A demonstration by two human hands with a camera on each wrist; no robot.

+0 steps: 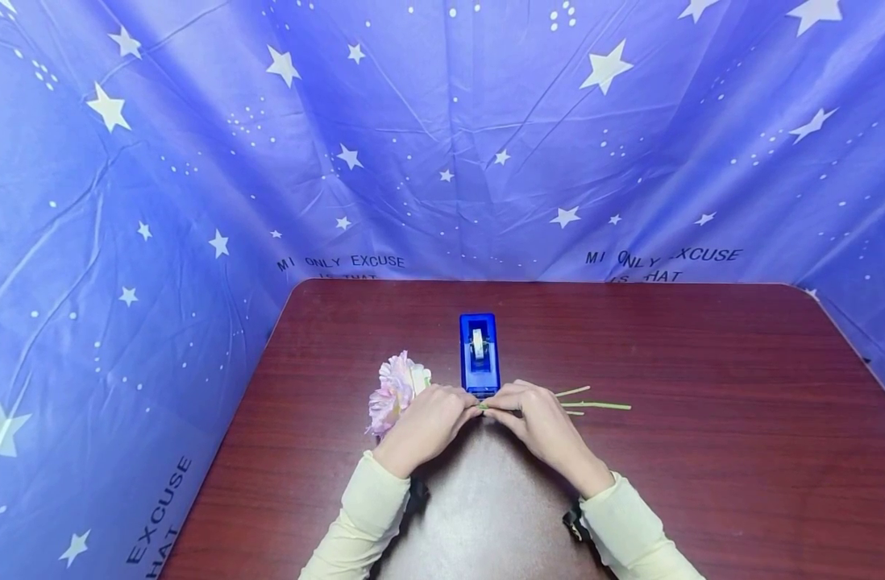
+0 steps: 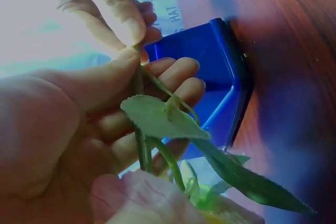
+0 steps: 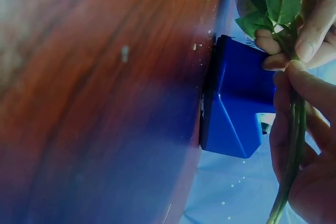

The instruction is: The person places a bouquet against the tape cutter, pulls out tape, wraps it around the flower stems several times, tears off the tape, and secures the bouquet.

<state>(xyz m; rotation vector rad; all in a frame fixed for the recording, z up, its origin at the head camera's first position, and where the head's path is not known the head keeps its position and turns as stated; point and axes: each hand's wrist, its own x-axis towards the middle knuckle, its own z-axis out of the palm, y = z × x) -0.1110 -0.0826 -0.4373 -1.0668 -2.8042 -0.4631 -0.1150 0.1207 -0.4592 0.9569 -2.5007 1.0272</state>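
Artificial flowers with pale pink-purple petals (image 1: 393, 391) lie across both hands, blooms to the left and green stems (image 1: 605, 406) sticking out to the right. The left hand (image 1: 426, 419) pinches the stems between thumb and fingers, just below the leaves (image 2: 163, 119). Right beside it, the right hand (image 1: 540, 419) pinches the same stems (image 3: 294, 145), the thumb tips of both hands nearly meeting. Directly behind the hands stands a blue tape dispenser (image 1: 479, 354) with a roll of tape (image 1: 477, 344) in it. Whether tape is on the stems cannot be made out.
A reddish-brown wooden table (image 1: 704, 346) carries everything. Blue curtains (image 1: 442, 121) with white stars hang behind it and along its sides. Light reflects off the tabletop between the forearms.
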